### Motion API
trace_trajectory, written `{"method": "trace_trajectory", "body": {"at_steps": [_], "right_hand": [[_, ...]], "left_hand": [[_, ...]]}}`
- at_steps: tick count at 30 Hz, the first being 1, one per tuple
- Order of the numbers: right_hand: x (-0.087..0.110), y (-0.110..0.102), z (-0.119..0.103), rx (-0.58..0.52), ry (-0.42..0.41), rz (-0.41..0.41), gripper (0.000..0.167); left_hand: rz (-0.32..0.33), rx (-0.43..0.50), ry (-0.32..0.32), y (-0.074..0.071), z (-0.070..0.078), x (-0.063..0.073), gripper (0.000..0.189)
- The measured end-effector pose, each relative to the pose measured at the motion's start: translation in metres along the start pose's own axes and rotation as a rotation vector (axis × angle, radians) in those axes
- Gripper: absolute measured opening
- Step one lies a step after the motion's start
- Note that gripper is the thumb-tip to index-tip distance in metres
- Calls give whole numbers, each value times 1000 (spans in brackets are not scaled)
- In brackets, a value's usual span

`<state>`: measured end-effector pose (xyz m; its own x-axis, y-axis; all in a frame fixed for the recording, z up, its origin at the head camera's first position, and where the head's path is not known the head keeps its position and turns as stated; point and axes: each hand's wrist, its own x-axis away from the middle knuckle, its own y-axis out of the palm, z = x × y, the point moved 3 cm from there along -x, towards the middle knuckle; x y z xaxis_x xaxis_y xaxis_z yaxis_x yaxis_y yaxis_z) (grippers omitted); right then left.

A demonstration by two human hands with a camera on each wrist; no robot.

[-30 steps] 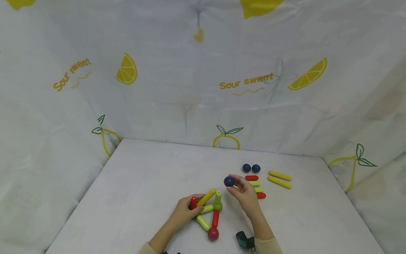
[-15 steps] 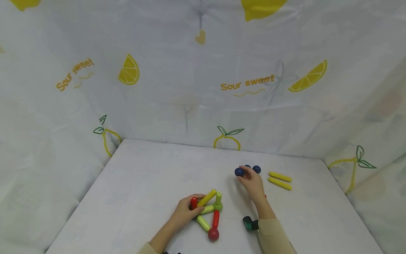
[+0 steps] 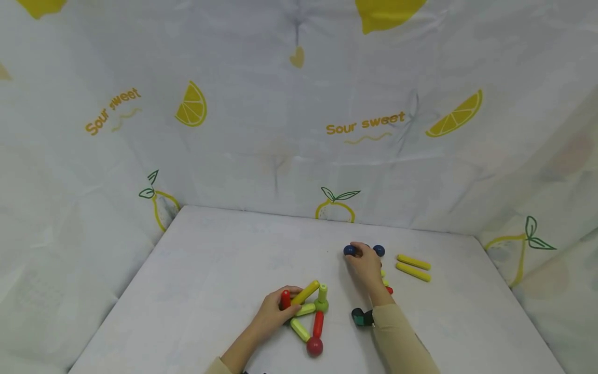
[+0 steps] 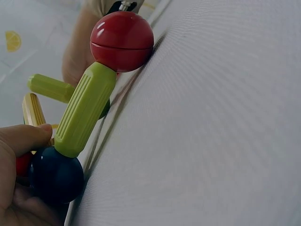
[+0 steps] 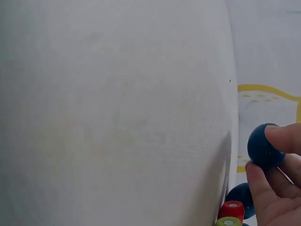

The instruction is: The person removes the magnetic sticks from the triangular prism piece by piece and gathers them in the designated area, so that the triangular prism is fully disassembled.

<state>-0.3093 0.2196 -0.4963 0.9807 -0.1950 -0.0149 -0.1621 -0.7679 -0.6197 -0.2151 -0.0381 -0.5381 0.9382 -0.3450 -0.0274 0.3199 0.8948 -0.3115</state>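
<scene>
My right hand (image 3: 367,267) pinches a blue ball (image 5: 263,147) between thumb and fingers, raised over the table beside other blue balls. My left hand (image 3: 272,310) grips one corner of a structure of balls and rods, around a dark blue ball (image 4: 56,176) that the head view mostly hides. From there rise a red rod (image 3: 285,298) and a slanted yellow rod (image 3: 306,292). A light green rod (image 4: 87,110) links that corner to a red ball (image 3: 315,346). Another red rod (image 3: 318,324) joins the red ball to a green ball (image 3: 322,305), which carries an upright light green rod (image 3: 323,292).
Behind my right hand lies a blue ball (image 3: 379,250), with another mostly hidden. Two yellow rods (image 3: 413,261) lie to the right. Short red (image 5: 232,210) and green rods (image 5: 229,221) are partly covered by the right hand. A printed cloth (image 3: 299,114) hangs behind the table.
My right hand has carried the blue ball away from the structure, back and to the right, then slightly left. My left hand and the structure stay in place.
</scene>
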Motion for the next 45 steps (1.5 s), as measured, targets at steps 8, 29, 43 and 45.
{"method": "trace_trajectory", "body": {"at_steps": [8, 29, 43, 45], "right_hand": [[-5, 4, 4, 81, -12, -1, 42], [-11, 6, 7, 127, -3, -13, 47], [-9, 5, 7, 124, 3, 11, 50], [-8, 5, 6, 119, 10, 9, 50]], "left_hand": [[2, -5, 8, 1, -1, 0, 35], [10, 8, 31, 1, 4, 0, 31], [7, 35, 62, 0, 6, 1, 32], [5, 42, 62, 0, 5, 1, 32]]}}
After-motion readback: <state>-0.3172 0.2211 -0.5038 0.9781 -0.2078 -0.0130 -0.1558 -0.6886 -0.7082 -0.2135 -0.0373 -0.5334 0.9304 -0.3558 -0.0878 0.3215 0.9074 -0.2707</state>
